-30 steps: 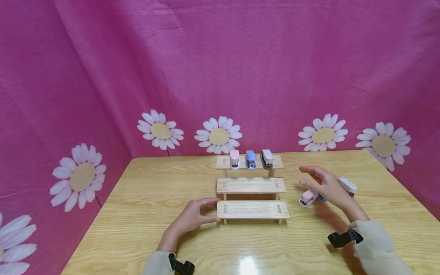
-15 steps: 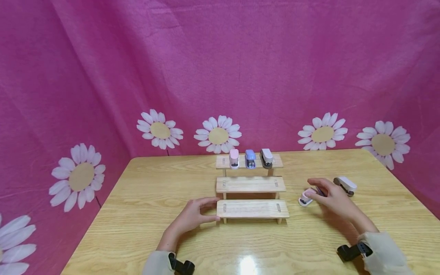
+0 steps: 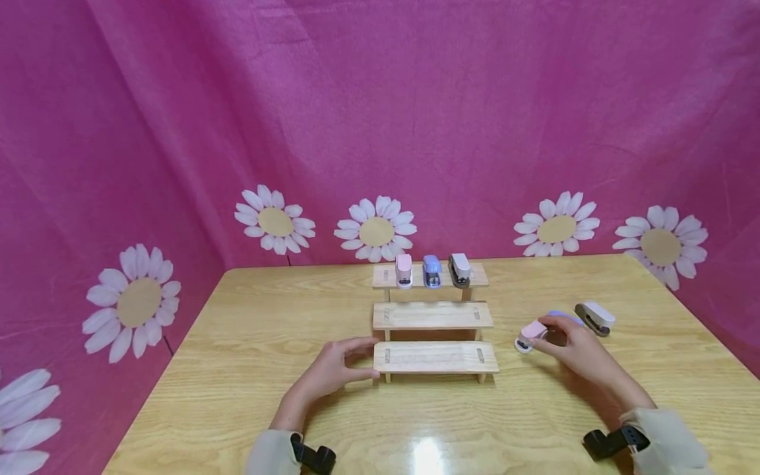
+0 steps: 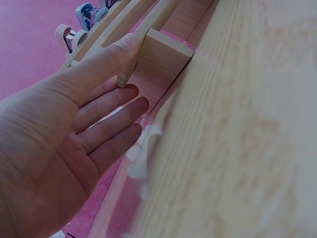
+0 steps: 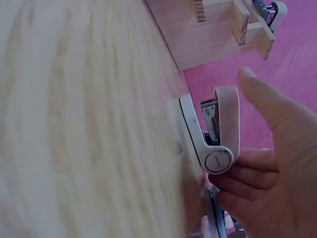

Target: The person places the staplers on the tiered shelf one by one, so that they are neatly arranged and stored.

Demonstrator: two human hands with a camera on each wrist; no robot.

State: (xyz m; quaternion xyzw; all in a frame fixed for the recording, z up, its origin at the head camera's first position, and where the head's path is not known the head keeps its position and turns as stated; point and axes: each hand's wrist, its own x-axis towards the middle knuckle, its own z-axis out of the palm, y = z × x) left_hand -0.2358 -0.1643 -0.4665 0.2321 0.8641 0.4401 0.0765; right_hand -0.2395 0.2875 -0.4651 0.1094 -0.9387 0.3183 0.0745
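A three-tier wooden display stand (image 3: 436, 356) stands on the table. In the head view my left hand (image 3: 334, 371) holds the left end of its lowest shelf, thumb at the front corner and fingers at the back; the left wrist view shows the thumb against the board. My right hand (image 3: 576, 349) is around a pink stapler (image 3: 533, 331) on the table. The right wrist view shows the thumb apart from this stapler (image 5: 229, 121), with fingers behind its hinge end. A blue stapler (image 3: 564, 316) is partly hidden behind the right hand. A white-and-grey stapler (image 3: 596, 318) lies beyond it.
On the stand's top shelf are a pink stapler (image 3: 404, 270), a blue stapler (image 3: 432, 270) and a white-and-grey stapler (image 3: 460, 270). A pink curtain (image 3: 463, 132) with daisies hangs behind the wooden table (image 3: 267, 310).
My right hand has come down from above the staplers and now surrounds the near pink one, its thumb and fingers closer together. The left hand has stayed at the shelf end.
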